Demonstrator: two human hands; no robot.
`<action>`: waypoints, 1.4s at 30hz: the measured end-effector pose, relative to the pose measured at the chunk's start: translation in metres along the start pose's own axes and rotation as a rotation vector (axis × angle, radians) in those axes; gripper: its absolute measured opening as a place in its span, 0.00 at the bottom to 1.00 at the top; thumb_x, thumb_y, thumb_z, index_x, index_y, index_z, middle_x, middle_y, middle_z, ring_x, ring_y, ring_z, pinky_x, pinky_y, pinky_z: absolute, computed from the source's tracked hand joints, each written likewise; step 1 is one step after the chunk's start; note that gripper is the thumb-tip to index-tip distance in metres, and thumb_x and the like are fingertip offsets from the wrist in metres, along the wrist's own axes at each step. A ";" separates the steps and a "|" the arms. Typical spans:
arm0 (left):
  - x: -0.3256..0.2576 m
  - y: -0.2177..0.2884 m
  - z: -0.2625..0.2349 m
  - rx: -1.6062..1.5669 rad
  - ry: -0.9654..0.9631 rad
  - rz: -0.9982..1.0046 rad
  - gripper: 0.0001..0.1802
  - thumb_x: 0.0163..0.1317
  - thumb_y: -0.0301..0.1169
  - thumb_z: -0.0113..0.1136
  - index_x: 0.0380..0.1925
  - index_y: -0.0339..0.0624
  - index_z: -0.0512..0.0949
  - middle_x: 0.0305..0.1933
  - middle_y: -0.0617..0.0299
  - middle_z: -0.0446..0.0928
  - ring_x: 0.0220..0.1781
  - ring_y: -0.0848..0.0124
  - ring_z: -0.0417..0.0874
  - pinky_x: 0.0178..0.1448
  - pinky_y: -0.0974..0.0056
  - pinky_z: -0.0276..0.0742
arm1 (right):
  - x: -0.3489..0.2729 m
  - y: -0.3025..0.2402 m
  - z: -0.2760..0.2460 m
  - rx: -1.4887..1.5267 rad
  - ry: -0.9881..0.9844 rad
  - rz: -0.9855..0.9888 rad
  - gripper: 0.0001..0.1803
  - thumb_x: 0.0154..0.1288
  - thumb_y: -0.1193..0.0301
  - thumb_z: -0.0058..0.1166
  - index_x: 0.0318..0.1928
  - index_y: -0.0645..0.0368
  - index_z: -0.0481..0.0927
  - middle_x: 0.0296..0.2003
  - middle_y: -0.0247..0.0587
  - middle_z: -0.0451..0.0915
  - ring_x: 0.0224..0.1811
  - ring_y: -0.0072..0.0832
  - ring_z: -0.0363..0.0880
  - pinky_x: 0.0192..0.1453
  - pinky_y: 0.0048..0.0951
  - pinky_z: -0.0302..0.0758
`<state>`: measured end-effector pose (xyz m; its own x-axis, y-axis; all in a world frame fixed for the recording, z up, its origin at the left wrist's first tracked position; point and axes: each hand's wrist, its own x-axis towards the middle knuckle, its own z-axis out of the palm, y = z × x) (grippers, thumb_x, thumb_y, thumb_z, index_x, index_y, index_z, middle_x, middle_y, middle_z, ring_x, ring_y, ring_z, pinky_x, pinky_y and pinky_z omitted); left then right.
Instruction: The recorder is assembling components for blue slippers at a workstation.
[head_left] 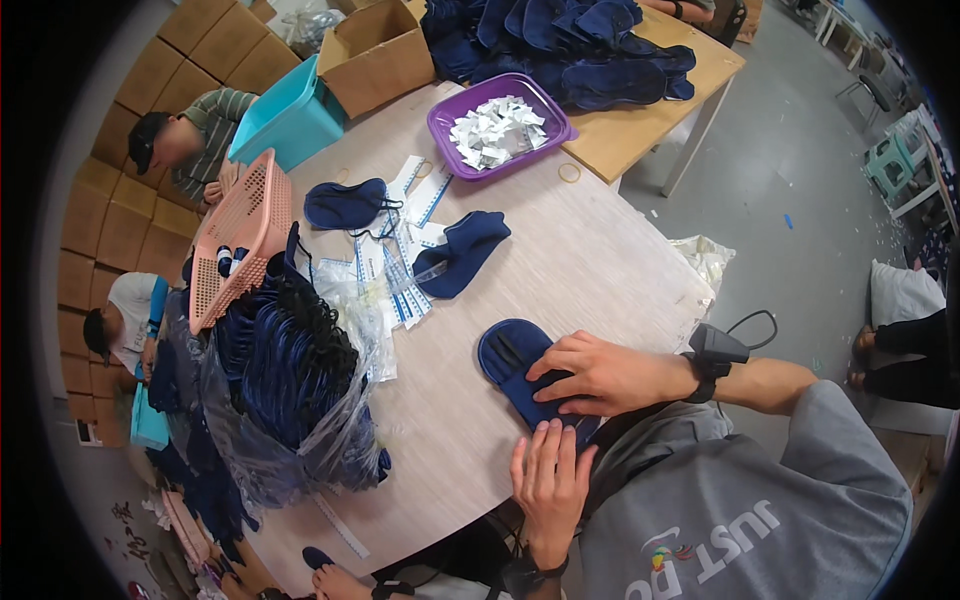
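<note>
A navy fabric slipper [497,352] lies on the pale table in front of me, its rounded end pointing away to the left. My right hand [610,375] rests across its middle with bent, spread fingers; a black strap and device sit on that wrist. At the slipper's near end, the outstretched fingers of my left hand [552,480] lie against the fabric. The two hands cover much of the slipper, so its near part is hidden. Farther off lie a navy eye mask [345,204] with dark elastic and a folded navy fabric piece [465,255].
On the left, a plastic bag [340,455] holds many navy pieces with black elastic beside a pink basket [270,215]. A purple tub [440,125] contains white tags. Behind stand a turquoise bin [290,120] and a cardboard box [375,60]. A co-worker's hand [338,580] shows at bottom left.
</note>
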<state>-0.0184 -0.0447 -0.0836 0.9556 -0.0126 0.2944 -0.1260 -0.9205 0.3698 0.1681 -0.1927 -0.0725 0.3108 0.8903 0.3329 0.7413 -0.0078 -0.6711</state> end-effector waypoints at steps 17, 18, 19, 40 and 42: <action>0.022 0.006 -0.015 -0.164 -0.020 -0.160 0.11 0.66 0.32 0.68 0.45 0.39 0.83 0.48 0.57 0.83 0.52 0.56 0.82 0.58 0.50 0.71 | -0.051 -0.023 0.018 -0.154 0.000 0.037 0.17 0.74 0.58 0.59 0.54 0.56 0.82 0.42 0.34 0.75 0.40 0.27 0.81 0.28 0.34 0.78; 0.024 0.004 -0.015 -0.144 -0.042 -0.158 0.12 0.67 0.33 0.68 0.46 0.39 0.81 0.48 0.58 0.82 0.51 0.56 0.82 0.56 0.50 0.71 | -0.050 -0.023 0.017 -0.154 0.001 0.040 0.17 0.74 0.58 0.59 0.54 0.56 0.82 0.42 0.34 0.75 0.40 0.27 0.81 0.28 0.34 0.78; 0.026 0.002 -0.015 -0.123 -0.060 -0.155 0.13 0.68 0.34 0.68 0.48 0.40 0.79 0.48 0.58 0.82 0.51 0.56 0.83 0.55 0.51 0.72 | -0.048 -0.024 0.016 -0.090 0.001 0.105 0.17 0.75 0.57 0.59 0.53 0.56 0.81 0.41 0.35 0.74 0.40 0.29 0.81 0.28 0.35 0.78; 0.002 0.010 -0.005 -0.116 -0.068 -0.127 0.14 0.61 0.28 0.67 0.48 0.41 0.81 0.52 0.56 0.77 0.55 0.54 0.79 0.77 0.33 0.62 | -0.058 -0.020 0.012 0.019 -0.079 0.084 0.20 0.61 0.72 0.66 0.54 0.53 0.78 0.47 0.36 0.72 0.47 0.31 0.78 0.33 0.34 0.80; 0.005 0.013 -0.009 -0.152 -0.075 -0.135 0.15 0.61 0.28 0.68 0.47 0.41 0.81 0.52 0.57 0.77 0.55 0.54 0.79 0.77 0.33 0.62 | -0.060 -0.020 0.014 0.018 -0.070 0.096 0.20 0.60 0.73 0.66 0.53 0.53 0.79 0.47 0.36 0.72 0.47 0.31 0.79 0.33 0.34 0.80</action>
<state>-0.0175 -0.0532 -0.0695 0.9830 0.0724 0.1689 -0.0290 -0.8465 0.5316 0.1263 -0.2397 -0.0877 0.3374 0.9153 0.2199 0.6992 -0.0873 -0.7096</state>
